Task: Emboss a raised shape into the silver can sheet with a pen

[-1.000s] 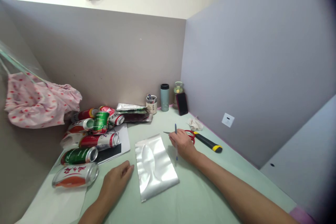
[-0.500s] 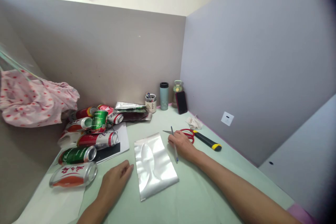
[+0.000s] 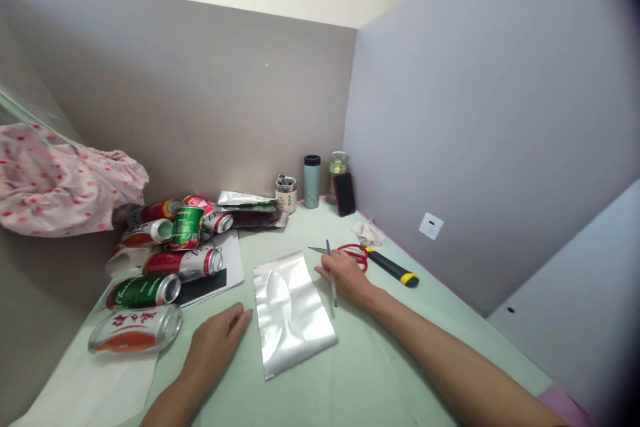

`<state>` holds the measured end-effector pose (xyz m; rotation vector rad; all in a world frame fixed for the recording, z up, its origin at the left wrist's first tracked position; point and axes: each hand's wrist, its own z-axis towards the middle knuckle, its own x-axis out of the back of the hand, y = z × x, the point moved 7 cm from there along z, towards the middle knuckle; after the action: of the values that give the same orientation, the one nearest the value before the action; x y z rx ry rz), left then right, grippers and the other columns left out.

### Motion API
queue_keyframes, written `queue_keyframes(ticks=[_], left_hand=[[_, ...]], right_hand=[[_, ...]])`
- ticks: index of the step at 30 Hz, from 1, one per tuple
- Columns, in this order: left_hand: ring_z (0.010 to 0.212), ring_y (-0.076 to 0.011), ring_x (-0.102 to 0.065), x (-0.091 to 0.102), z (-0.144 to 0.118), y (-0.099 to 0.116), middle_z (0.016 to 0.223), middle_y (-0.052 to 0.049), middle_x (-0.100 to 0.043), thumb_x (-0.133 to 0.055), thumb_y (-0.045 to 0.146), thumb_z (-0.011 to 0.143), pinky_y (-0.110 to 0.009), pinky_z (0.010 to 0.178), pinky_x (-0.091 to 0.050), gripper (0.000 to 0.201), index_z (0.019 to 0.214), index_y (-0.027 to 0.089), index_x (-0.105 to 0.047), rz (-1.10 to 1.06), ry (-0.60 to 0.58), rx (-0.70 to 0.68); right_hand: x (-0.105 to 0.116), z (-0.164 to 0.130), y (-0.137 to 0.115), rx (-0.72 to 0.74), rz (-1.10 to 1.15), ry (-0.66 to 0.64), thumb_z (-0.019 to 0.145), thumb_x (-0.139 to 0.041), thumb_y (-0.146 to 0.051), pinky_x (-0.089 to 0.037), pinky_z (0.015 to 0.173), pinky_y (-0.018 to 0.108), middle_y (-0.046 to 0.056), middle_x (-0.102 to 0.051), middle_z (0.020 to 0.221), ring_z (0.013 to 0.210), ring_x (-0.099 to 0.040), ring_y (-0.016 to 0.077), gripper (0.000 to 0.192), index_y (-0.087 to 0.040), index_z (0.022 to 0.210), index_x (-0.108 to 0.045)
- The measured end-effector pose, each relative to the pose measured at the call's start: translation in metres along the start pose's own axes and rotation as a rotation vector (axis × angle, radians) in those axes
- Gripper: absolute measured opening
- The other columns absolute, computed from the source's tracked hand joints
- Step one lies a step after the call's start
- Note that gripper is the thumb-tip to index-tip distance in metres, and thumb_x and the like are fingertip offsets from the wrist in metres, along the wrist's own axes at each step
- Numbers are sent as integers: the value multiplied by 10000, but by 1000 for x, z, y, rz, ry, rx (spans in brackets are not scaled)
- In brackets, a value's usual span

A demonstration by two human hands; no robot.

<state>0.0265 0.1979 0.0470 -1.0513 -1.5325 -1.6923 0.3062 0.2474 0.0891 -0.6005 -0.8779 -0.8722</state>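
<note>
A flat silver foil pouch (image 3: 293, 310) lies on the pale green desk (image 3: 380, 360) in front of me. My right hand (image 3: 347, 277) rests at the pouch's right edge with a thin blue pen (image 3: 331, 273) between its fingers, tip toward me. My left hand (image 3: 217, 340) lies flat on the desk just left of the pouch, fingers relaxed and apart, holding nothing. Red-handled scissors (image 3: 350, 252) lie just behind my right hand.
A yellow-and-black utility knife (image 3: 395, 270) lies right of the scissors. Several crushed drink cans (image 3: 165, 260) are piled at the left on white paper. A pen cup (image 3: 286, 195), a tumbler (image 3: 312, 181), a jar and a phone (image 3: 345, 194) stand at the back corner. Pink cloth (image 3: 65, 183) hangs left.
My right hand has tilted the pen down toward the pouch's edge and drifted slightly left. The view has shifted a little; my left hand stays put.
</note>
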Motion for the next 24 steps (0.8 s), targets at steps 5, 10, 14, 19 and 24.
queue_keyframes(ticks=[5, 10, 14, 19, 24], left_hand=[[627, -182, -491, 0, 1, 0, 614, 52, -453, -322, 507, 971, -275, 618, -294, 375, 695, 255, -296, 17, -14, 0], [639, -183, -488, -1, 1, -1, 619, 53, -434, -310, 511, 974, -275, 627, -294, 375, 700, 255, -293, 38, -21, -2], [640, -181, -482, -3, 1, -2, 627, 53, -436, -300, 509, 977, -276, 632, -298, 373, 705, 254, -294, 48, -30, 2], [639, -184, -489, -4, 2, -4, 624, 52, -445, -307, 505, 973, -283, 633, -293, 370, 703, 253, -303, 59, -33, 8], [646, -185, -497, -4, 2, -3, 627, 51, -452, -296, 506, 982, -282, 638, -298, 374, 707, 252, -302, 62, -37, 4]], right_hand=[[0, 0, -2, 7, 33, -22, 948, -625, -194, -315, 646, 276, 20, -557, 680, 666, -494, 190, 236, -190, 735, -524], [-1, -1, -3, -2, 74, -48, 920, -657, -170, -312, 644, 273, 12, -555, 667, 656, -490, 182, 234, -187, 728, -524], [-1, -1, -2, -17, 111, -67, 921, -650, -166, -311, 640, 265, 4, -555, 668, 652, -493, 175, 226, -187, 734, -524], [-1, -2, -1, -34, 152, -94, 914, -654, -159, -313, 634, 257, -3, -554, 662, 648, -492, 171, 224, -191, 737, -519], [-3, -2, -1, -48, 185, -121, 913, -649, -159, -310, 624, 254, -7, -553, 666, 645, -486, 168, 208, -193, 755, -520]])
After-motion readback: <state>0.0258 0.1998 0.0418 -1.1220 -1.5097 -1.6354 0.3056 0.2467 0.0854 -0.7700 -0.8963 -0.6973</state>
